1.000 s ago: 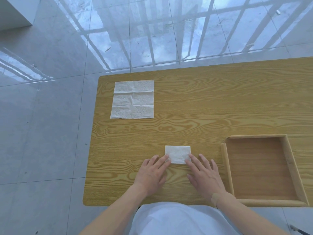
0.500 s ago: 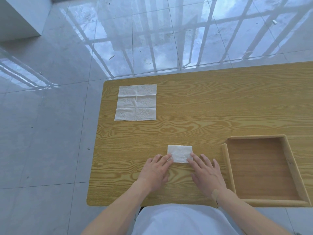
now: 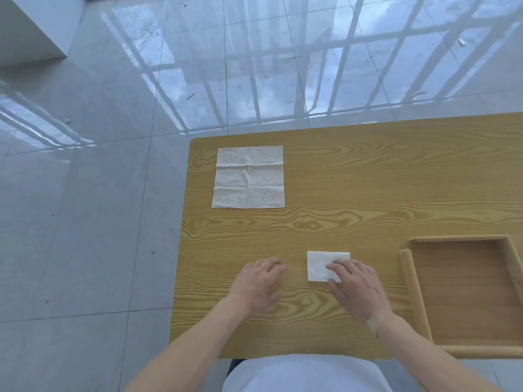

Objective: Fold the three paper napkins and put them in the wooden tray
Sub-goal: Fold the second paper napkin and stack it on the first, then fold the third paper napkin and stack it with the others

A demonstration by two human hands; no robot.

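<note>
A small folded white napkin (image 3: 319, 264) lies near the table's front edge. My right hand (image 3: 356, 287) rests flat with its fingertips on the napkin's right half. My left hand (image 3: 259, 282) lies on the bare wood a short way left of it, fingers loosely curled, holding nothing. An unfolded white napkin (image 3: 249, 176), creased into a grid, lies flat at the table's far left corner. The wooden tray (image 3: 407, 281) stands at the right with nothing visible inside; its right part is cut off by the frame.
The wooden table (image 3: 353, 193) ends at its left edge just beyond the unfolded napkin. Beyond it is a glossy tiled floor (image 3: 99, 193). My white-clad lap shows below the front edge.
My left hand has come off the folded napkin and drawn away to the left. My right hand's fingers have slid further onto the napkin. The camera view has shifted left.
</note>
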